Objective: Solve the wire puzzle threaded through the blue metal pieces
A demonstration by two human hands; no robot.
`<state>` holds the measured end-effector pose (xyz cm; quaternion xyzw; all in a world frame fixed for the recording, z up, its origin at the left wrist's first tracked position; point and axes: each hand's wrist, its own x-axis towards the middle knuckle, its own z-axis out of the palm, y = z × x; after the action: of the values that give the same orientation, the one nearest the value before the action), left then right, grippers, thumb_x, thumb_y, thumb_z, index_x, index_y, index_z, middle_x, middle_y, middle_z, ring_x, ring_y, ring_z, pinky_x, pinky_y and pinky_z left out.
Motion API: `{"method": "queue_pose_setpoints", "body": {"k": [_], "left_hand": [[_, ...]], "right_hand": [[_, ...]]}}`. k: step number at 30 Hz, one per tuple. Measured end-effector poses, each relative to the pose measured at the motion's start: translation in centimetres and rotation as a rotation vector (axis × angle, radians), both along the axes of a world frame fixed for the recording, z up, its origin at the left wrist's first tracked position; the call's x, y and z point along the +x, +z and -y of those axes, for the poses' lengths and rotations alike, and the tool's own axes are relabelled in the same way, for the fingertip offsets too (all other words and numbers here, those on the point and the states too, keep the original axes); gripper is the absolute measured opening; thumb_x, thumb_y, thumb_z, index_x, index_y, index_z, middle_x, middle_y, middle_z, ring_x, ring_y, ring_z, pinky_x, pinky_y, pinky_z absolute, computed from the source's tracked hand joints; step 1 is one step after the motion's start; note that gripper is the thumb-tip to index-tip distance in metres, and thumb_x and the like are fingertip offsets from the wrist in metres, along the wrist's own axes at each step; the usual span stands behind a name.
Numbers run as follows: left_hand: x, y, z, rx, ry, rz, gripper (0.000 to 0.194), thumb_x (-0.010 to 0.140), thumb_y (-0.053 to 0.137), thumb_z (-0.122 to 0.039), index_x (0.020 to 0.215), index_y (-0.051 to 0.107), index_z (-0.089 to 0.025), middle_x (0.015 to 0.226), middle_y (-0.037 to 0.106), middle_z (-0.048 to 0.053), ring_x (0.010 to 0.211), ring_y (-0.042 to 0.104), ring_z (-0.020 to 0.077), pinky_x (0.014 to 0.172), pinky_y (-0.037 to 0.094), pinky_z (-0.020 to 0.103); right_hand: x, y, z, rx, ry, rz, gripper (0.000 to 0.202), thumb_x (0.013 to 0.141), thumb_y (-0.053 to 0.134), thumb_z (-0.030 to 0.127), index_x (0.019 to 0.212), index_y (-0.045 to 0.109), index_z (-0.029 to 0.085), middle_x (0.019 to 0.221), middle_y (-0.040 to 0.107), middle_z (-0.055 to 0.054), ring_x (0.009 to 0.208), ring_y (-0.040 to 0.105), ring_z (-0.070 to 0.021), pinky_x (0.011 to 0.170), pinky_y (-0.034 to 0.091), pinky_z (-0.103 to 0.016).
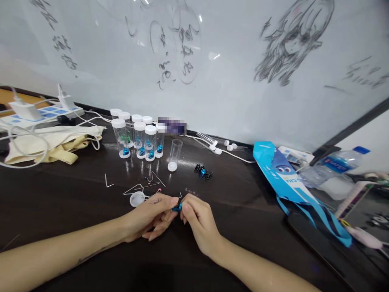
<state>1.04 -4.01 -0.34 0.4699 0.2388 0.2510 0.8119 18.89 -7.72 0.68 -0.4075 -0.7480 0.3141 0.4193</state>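
A small shiny blue metal part (176,208) is pinched between my two hands just above the dark table. My left hand (153,215) grips its left side with thumb and fingers. My right hand (199,215) closes on its right end, and the fingertips hide much of it. A thin bent metal piece (180,195) shows just behind my right fingers; whether it is held I cannot tell. Beside my left hand lie a white round cap (137,199) and several bent metal wires (156,179). Farther left is an L-shaped hex key (107,181).
Several clear tubes with white caps (150,142), holding blue or green parts, stand behind my hands. An uncapped tube (175,155) stands nearby, beside black and blue small parts (203,171). Loose white caps (231,145), a blue bag (279,170) and a water bottle (337,164) are right.
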Motion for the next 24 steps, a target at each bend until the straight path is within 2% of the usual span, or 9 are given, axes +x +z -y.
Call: {"method": "queue_pose_setpoints", "body": {"k": [3, 8, 11, 13, 19, 21, 24], "left_hand": [[-0.02, -0.03, -0.03, -0.009, -0.008, -0.007, 0.048, 0.089, 0.054, -0.056, 0.060, 0.049, -0.017, 0.038, 0.041, -0.007, 0.025, 0.031, 0.0046, 0.024, 0.019, 0.013], [0.03, 0.19, 0.00, -0.008, 0.009, -0.010, 0.051, 0.091, 0.051, -0.055, 0.056, 0.047, -0.018, 0.037, 0.039, -0.007, 0.024, 0.032, 0.0049, 0.024, 0.019, 0.014], [0.01, 0.19, 0.06, 0.003, 0.004, -0.005, 0.052, 0.091, 0.050, -0.054, 0.055, 0.046, -0.018, 0.036, 0.038, -0.008, 0.024, 0.032, 0.0050, 0.024, 0.019, 0.014], [-0.01, 0.12, 0.06, 0.009, -0.005, -0.003, 0.052, 0.091, 0.051, -0.055, 0.055, 0.046, -0.018, 0.036, 0.038, -0.007, 0.024, 0.032, 0.0051, 0.024, 0.018, 0.015], [-0.04, -0.07, -0.06, -0.002, -0.024, -0.015, 0.047, 0.090, 0.053, -0.055, 0.061, 0.050, -0.017, 0.038, 0.041, -0.008, 0.025, 0.029, 0.0043, 0.024, 0.018, 0.014], [-0.04, -0.10, -0.06, -0.005, -0.020, -0.017, 0.047, 0.090, 0.052, -0.055, 0.061, 0.049, -0.017, 0.038, 0.040, -0.008, 0.025, 0.030, 0.0046, 0.024, 0.017, 0.014], [-0.04, -0.10, 0.00, -0.008, -0.003, -0.015, 0.049, 0.091, 0.051, -0.054, 0.059, 0.047, -0.018, 0.037, 0.039, -0.008, 0.025, 0.031, 0.0048, 0.024, 0.017, 0.014]], "right_hand": [[0.01, -0.06, -0.02, -0.009, -0.009, 0.008, 0.040, 0.104, 0.037, 0.030, 0.066, 0.046, 0.020, 0.066, 0.048, 0.001, 0.065, 0.048, -0.0146, 0.066, 0.037, -0.029], [-0.13, 0.24, 0.19, 0.029, -0.039, 0.015, 0.017, 0.098, 0.047, 0.025, 0.082, 0.051, 0.020, 0.081, 0.050, -0.001, 0.072, 0.049, -0.0156, 0.066, 0.039, -0.028], [-0.13, 0.29, 0.23, 0.044, -0.032, 0.009, 0.011, 0.097, 0.048, 0.024, 0.087, 0.053, 0.020, 0.086, 0.051, -0.003, 0.073, 0.049, -0.0159, 0.066, 0.040, -0.028], [-0.06, 0.22, 0.17, 0.046, -0.027, 0.012, 0.015, 0.097, 0.048, 0.026, 0.084, 0.053, 0.020, 0.084, 0.051, -0.003, 0.074, 0.049, -0.0163, 0.067, 0.039, -0.029], [0.11, -0.13, -0.13, -0.015, -0.002, 0.010, 0.044, 0.103, 0.037, 0.031, 0.062, 0.045, 0.020, 0.063, 0.046, 0.001, 0.063, 0.047, -0.0144, 0.063, 0.035, -0.029], [0.06, -0.14, -0.13, -0.013, -0.011, 0.005, 0.043, 0.103, 0.038, 0.031, 0.062, 0.044, 0.020, 0.063, 0.046, 0.001, 0.064, 0.047, -0.0145, 0.063, 0.035, -0.029], [-0.07, -0.03, -0.01, 0.020, -0.043, -0.003, 0.030, 0.099, 0.046, 0.028, 0.071, 0.047, 0.020, 0.072, 0.047, 0.000, 0.068, 0.047, -0.0152, 0.064, 0.036, -0.028]]}}
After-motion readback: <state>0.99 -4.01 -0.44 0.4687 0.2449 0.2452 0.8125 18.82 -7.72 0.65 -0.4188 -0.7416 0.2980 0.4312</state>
